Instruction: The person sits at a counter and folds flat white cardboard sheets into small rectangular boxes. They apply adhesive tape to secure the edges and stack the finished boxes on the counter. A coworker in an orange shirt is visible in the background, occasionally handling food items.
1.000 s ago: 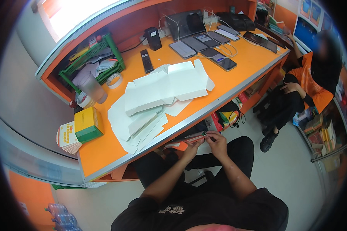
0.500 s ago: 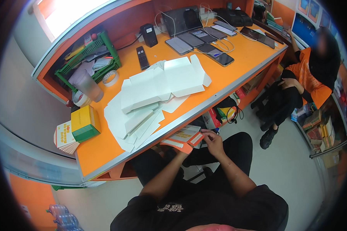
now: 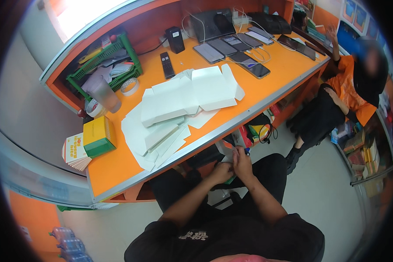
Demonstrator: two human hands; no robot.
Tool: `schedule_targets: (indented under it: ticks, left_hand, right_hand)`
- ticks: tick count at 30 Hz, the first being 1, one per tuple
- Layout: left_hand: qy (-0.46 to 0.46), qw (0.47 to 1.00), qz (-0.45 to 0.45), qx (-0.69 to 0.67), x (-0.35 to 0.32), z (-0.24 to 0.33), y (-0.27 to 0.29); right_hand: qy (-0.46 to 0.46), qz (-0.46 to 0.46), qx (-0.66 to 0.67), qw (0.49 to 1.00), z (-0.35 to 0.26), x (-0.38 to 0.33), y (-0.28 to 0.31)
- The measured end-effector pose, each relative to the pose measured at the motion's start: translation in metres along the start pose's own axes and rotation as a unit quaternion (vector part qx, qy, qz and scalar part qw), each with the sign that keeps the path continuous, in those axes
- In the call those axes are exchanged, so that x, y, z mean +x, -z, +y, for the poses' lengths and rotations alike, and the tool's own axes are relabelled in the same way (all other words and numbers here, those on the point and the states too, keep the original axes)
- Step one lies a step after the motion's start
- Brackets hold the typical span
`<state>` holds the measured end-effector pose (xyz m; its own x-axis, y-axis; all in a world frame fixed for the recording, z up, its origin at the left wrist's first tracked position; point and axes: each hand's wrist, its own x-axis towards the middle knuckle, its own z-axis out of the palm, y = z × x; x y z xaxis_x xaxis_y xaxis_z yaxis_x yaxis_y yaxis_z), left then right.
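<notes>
Below the desk's front edge, over my lap, my left hand (image 3: 223, 172) is closed on a small folding carton (image 3: 224, 152) that mostly hides behind my fingers. A pale panel of it shows above the hands. My right hand (image 3: 243, 164) presses close beside the left, its fingers pinched on the carton's edge. A small blue thing, too small to name, shows beside the right fingers. On the desk, white unfolded cartons (image 3: 194, 94) lie in a loose pile in front of me. A yellow and green box (image 3: 99, 133) stands to the left, beside a stack of folded printed cartons (image 3: 75, 148).
The orange desk (image 3: 113, 174) carries a green tray (image 3: 126, 54), tape rolls (image 3: 129, 87), a plastic cup (image 3: 104, 95), a remote control (image 3: 167, 65) and several cabled phones (image 3: 250, 65). Another person (image 3: 345, 94) sits at the right. Water bottles (image 3: 69, 242) stand on the floor, lower left.
The carton has turned, so its printed face and orange toothed flaps no longer show. My left hand has moved right, close to the right hand. The seated person's hand has risen.
</notes>
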<state>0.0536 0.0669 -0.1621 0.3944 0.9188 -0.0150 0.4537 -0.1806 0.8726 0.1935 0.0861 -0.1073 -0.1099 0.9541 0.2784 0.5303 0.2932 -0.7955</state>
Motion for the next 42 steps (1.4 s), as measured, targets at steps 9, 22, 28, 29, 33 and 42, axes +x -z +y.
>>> schedule_targets:
  ticks: [9,22,28,29,33,42]
  left_hand:
    - [0.158,0.834,0.198,-0.491,0.003,0.007,0.046]
    - [0.007,0.893,0.338,-0.297,0.005,0.029,0.032]
    - [-0.017,0.941,0.323,-0.101,-0.001,0.035,0.043]
    - [-0.065,0.943,0.318,-0.069,-0.002,0.037,0.043]
    - [-0.108,0.944,0.302,-0.074,0.0,0.044,0.042]
    - [-0.075,0.955,0.262,-0.119,0.001,0.041,0.045]
  right_hand:
    - [0.123,-0.008,-0.036,0.992,-0.006,-0.009,0.003]
    - [0.001,0.028,0.178,0.984,-0.02,0.001,-0.007]
    - [-0.019,0.035,0.223,0.974,-0.013,0.006,-0.004]
    - [-0.004,0.043,0.219,0.975,-0.014,0.007,-0.003]
    - [0.03,0.03,0.181,0.983,-0.027,0.012,0.012]
    - [0.013,0.005,0.167,0.986,-0.038,0.012,0.024]
